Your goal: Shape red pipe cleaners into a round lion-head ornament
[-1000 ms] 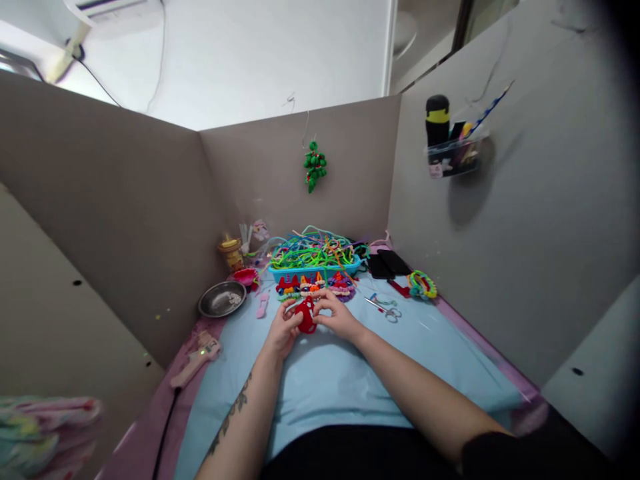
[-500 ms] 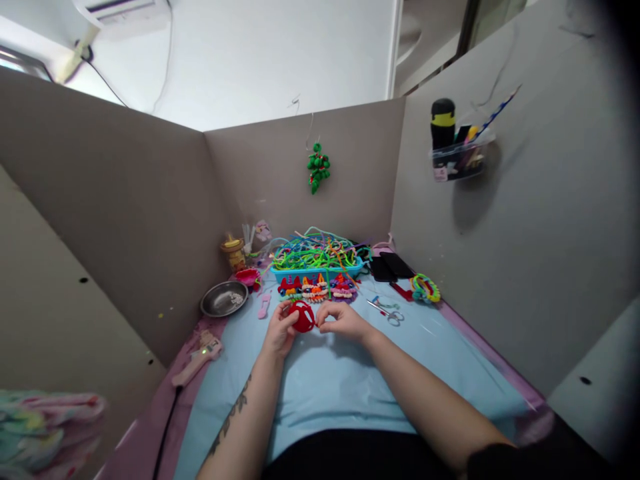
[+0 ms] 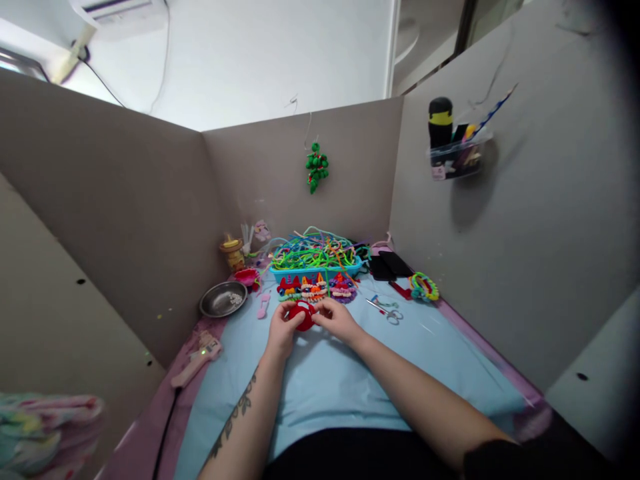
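Note:
A small red pipe-cleaner piece [image 3: 301, 315] sits between both hands over the light blue mat [image 3: 325, 380]. My left hand [image 3: 281, 329] grips its left side with curled fingers. My right hand [image 3: 336, 319] pinches its right side with thumb and fingertips. Just beyond lies a row of small colourful pipe-cleaner figures [image 3: 315, 288], and behind them a blue basket [image 3: 315, 270] heaped with green, blue and orange pipe cleaners.
A metal bowl [image 3: 223, 299] and a pink glue gun [image 3: 196, 358] lie at the left. Scissors [image 3: 386, 309], a coloured coil [image 3: 423, 285] and black items [image 3: 387, 264] lie at the right. Grey partition walls enclose the desk; a green ornament [image 3: 315, 166] hangs on the back wall.
Both hands stay on the red piece. The right fingers drew slightly away from it, then closed in against it again; the piece turned a little.

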Demonstrator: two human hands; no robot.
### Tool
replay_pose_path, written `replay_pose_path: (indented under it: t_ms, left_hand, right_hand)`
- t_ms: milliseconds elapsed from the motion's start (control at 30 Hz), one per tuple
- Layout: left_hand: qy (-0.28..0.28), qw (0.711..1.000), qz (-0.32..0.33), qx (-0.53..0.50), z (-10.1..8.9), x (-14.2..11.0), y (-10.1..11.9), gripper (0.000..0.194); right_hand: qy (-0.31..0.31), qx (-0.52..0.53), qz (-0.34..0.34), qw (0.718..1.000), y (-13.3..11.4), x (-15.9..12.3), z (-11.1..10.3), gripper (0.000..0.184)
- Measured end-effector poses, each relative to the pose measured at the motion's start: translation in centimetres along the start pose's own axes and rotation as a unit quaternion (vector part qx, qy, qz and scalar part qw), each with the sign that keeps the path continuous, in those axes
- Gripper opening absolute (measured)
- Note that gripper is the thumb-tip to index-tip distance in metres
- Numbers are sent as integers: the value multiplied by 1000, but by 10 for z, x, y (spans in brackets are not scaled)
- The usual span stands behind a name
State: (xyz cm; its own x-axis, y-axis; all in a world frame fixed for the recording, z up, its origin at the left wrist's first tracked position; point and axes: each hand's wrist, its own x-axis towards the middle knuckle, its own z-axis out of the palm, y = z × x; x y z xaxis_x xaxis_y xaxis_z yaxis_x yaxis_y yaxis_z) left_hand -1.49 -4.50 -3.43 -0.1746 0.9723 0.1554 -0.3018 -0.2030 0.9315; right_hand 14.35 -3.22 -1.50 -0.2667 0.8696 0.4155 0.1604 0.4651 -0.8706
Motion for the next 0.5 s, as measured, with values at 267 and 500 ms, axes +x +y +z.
replay_pose_path:
  t_ms: [267,500]
  left_hand:
    - [-35,999,11,31,4,-6,6,39]
    - [-65,998,-16,15,6,-8,8,40]
  right_hand:
    - [14,5,-5,1000,4,0,6,12]
    - [18,159,78,984,15,5,7,29]
